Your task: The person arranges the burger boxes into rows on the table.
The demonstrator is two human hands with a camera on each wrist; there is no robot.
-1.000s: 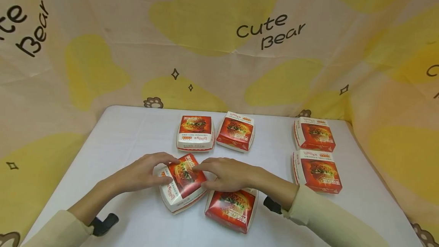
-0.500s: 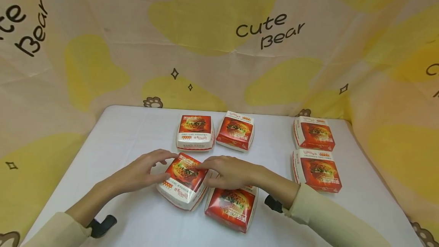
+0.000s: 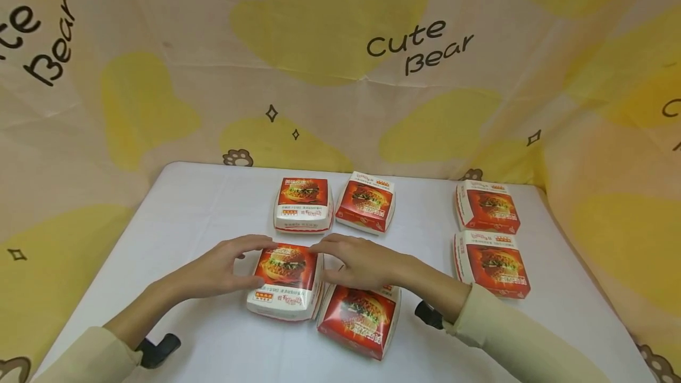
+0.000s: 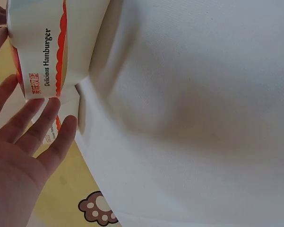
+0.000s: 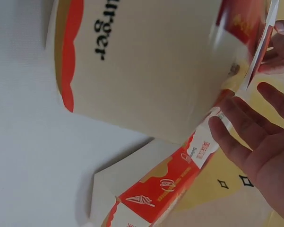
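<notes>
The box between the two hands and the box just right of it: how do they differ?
The left box has a white near edge; the right box has a red near edge. The left box is nearly straight; the right box is turned askew. Both show a printed burger on red.

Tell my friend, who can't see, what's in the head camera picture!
A person's left hand and right hand flank a red-and-white burger box on a white table. Five more boxes lie nearby: two behind, one beside, two farther right. A "Cute Bear" cloth hangs behind.
</notes>
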